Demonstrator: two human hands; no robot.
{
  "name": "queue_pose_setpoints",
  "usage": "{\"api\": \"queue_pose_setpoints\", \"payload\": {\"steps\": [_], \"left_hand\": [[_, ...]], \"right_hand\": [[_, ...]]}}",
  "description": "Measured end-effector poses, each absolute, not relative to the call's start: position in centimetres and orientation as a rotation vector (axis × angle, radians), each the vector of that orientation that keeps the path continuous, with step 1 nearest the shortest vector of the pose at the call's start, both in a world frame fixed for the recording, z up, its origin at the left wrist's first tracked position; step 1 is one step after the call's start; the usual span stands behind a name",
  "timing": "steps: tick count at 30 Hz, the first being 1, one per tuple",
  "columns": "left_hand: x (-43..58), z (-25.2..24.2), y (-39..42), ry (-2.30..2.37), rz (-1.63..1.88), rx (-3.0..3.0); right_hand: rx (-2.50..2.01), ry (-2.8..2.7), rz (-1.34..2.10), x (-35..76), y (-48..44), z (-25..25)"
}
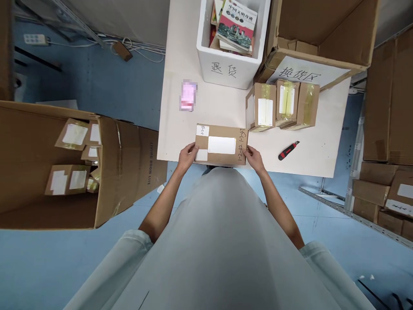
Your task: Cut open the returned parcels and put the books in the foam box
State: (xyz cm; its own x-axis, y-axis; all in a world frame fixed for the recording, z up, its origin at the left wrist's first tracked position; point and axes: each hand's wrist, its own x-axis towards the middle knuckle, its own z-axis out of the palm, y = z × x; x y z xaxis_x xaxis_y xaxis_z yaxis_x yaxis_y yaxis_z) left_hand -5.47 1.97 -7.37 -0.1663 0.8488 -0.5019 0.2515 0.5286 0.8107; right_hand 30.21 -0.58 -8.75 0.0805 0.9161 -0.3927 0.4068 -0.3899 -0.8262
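A small cardboard box point(222, 145) with white labels and handwritten numbers lies at the front edge of the table. My left hand point(187, 156) grips its left end, thumb on the near corner. At the opposite end, my right hand point(254, 159) has its fingers closed on the right edge. To the right of that hand rests a red and black box cutter point(289, 150). Behind it stand three taped cardboard boxes, the left one point(265, 107) closest to the held box. A blurred pink item point(188, 95) lies behind my left hand.
A white bin point(230, 71) of books stands at the table's back, beside a large open carton point(325, 64) with a handwritten sign. Left of the table point(180, 133), another large open carton point(129, 163) holds several small boxes. Stacked cartons point(371, 189) stand at the right.
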Motion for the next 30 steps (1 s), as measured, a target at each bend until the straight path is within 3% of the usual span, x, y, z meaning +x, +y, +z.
{"api": "queue_pose_setpoints", "payload": {"steps": [8, 14, 21, 30], "left_hand": [[-6.6, -6.0, 0.0, 1.759, 0.8, 0.84], [-3.9, -1.0, -0.8, 1.68, 0.775, 1.025], [1.2, 4.8, -2.2, 1.346, 0.747, 1.197], [0.3, 3.6, -2.4, 1.438, 0.676, 1.31]], "right_hand": [[-1.937, -1.074, 1.193, 29.2, -3.3, -7.3], [-1.9, -0.918, 1.289, 31.2, -4.0, -7.5], [-2.093, -0.83, 1.153, 35.7, -4.6, -7.1], [-2.125, -0.843, 1.129, 34.7, -4.7, -6.4]]}}
